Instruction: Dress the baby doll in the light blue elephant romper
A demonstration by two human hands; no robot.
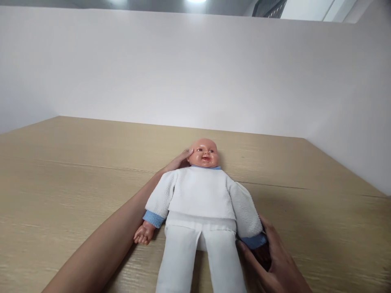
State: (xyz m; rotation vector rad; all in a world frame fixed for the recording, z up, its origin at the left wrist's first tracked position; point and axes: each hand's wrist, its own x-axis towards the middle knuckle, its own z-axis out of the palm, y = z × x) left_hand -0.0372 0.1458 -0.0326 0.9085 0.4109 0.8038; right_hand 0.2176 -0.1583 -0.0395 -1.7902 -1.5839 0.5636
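A bald baby doll (pixel 201 195) lies face up on the wooden table, its head pointing away from me. It wears a white fleece top with blue cuffs and collar, and white trousers; its feet are out of frame. My left hand (pixel 182 158) grips the side of the doll's head, the thumb by its temple and the other fingers hidden behind. Around the doll's cuffed arm on the right, my right hand (pixel 273 252) is closed, with the thumb near the doll's hip. The doll's hand there is mostly hidden.
The light wooden tabletop (pixel 91 142) spreads to both sides and has a seam running across it. A plain white partition (pixel 183 73) rises behind its far edge and along the right. Above it, a ceiling light (pixel 196 1) shows.
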